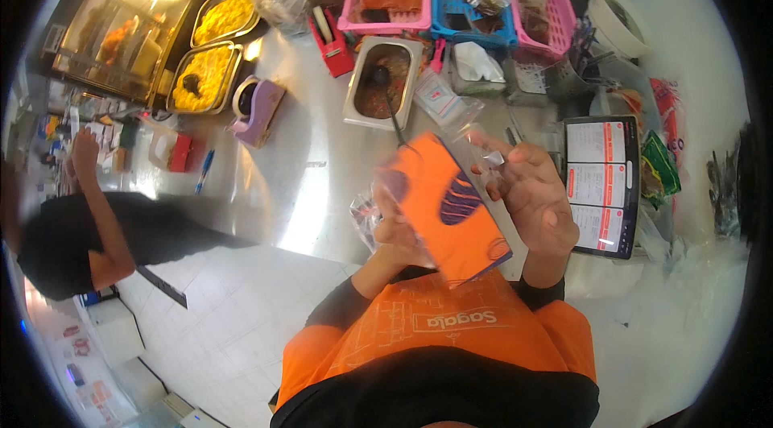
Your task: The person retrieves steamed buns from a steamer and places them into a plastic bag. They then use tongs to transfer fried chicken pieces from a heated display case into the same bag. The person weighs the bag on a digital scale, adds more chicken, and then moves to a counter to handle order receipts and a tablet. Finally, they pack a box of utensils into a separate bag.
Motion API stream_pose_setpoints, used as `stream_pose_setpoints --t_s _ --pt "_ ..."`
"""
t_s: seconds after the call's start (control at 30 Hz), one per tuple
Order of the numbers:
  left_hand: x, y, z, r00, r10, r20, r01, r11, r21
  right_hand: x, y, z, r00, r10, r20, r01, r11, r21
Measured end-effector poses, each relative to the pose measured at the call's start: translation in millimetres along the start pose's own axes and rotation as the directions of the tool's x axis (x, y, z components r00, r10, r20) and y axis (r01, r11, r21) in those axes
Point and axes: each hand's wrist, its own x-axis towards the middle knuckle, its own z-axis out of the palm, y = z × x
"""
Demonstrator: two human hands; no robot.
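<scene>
An orange packet with dark purple patterns [450,204], flat and rectangular, is tilted in front of my chest. My left hand [398,232] grips its left edge, with clear plastic around the fingers. My right hand [537,198] is raised at its right side, palm up and fingers curled near a piece of clear plastic [490,159]; whether the fingers pinch that plastic I cannot tell. Just beyond the packet stands a steel container of reddish-brown sauce [353,96] with a black ladle [392,111] in it. A clear bag with white and blue packets [444,99] lies beside the container.
Pink [342,23] and blue [510,32] baskets line the back. Red [338,59] and purple [266,111] tape dispensers, trays of yellow food [208,81] and a blue pen [205,171] are leftward. A tablet [631,186] stands right. Another person [66,241] works at far left.
</scene>
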Motion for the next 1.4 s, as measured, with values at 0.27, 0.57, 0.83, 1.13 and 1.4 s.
stream_pose_setpoints --t_s 0.27,0.57,0.83,1.13,1.4 --pt "-14.3 16.3 -15.3 0.973 -0.231 -0.02 0.231 0.972 -0.034 -32.6 -8.1 -33.8 0.984 0.166 0.058 -0.172 0.98 0.099" --pt "-0.4 12.5 -30.3 0.929 0.139 0.343 -0.358 0.572 0.738 -4.5 -15.3 -23.9 0.998 -0.03 0.062 0.011 0.956 0.292" --pt "-16.9 54.9 -28.4 0.92 0.304 0.247 -0.391 0.728 0.562 -14.0 -4.6 -37.1 0.994 0.1 -0.049 -0.101 0.995 -0.016" --pt "-3.6 -25.3 -23.1 0.941 0.118 0.317 -0.302 0.718 0.627 -8.9 -6.9 -32.2 0.999 0.022 0.029 -0.028 0.973 0.231" --pt "-6.2 76.9 -3.6 0.959 -0.175 0.223 -0.175 0.251 0.952 -15.0 -4.1 -50.6 0.999 0.051 -0.005 -0.047 0.954 0.297"
